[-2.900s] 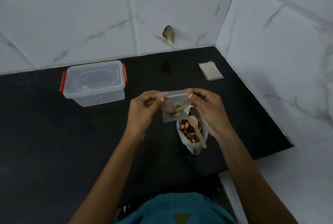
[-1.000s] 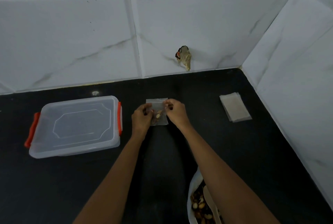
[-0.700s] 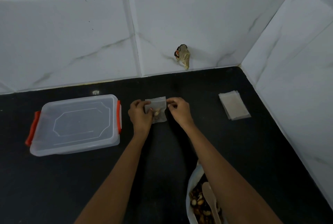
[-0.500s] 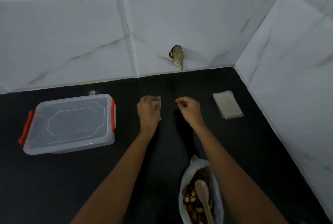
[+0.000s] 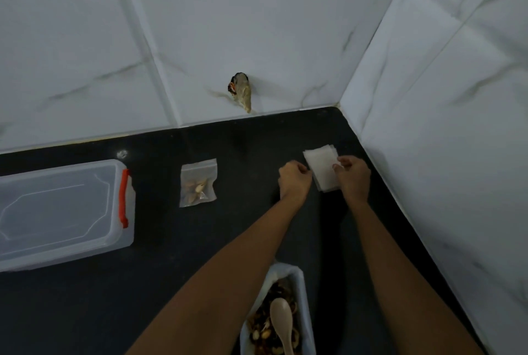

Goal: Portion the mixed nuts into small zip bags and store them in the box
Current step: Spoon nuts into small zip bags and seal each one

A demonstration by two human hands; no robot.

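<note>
Nuts (image 5: pixel 274 323), mixed brown and pale, fill an open white plastic pouch (image 5: pixel 298 274) at the near edge of the black stone countertop (image 5: pixel 171 269), well to the right of and nearer than the clear plastic box with red latches (image 5: pixel 57 211). A pale wooden spoon (image 5: pixel 283 323) stands in them, bowl upward. Both bare forearms reach out above the pouch, away from the person.

The box sits at the left with its lid on, one red latch (image 5: pixel 124 197) facing right. Just to its right lies a small clear zip bag holding a few nuts (image 5: pixel 198 182), flat on the counter and apart from both hands. Half a second ago the left hand had this bag in its fingers; now it is set down and let go.

Farther right of the box, near the side wall, the hands have come together at the stack of empty translucent zip bags (image 5: pixel 321 167). The left hand (image 5: pixel 294 183) has its fingers curled at the stack's left edge; whether it pinches a bag cannot be told. The right hand (image 5: pixel 353 180), empty a moment ago, pinches the stack's right side between thumb and fingers.

Beyond the box rise white marble-look wall tiles (image 5: pixel 257 26), and a small brownish scrap (image 5: pixel 241 94) shows on the tile above the counter's back edge.
</note>
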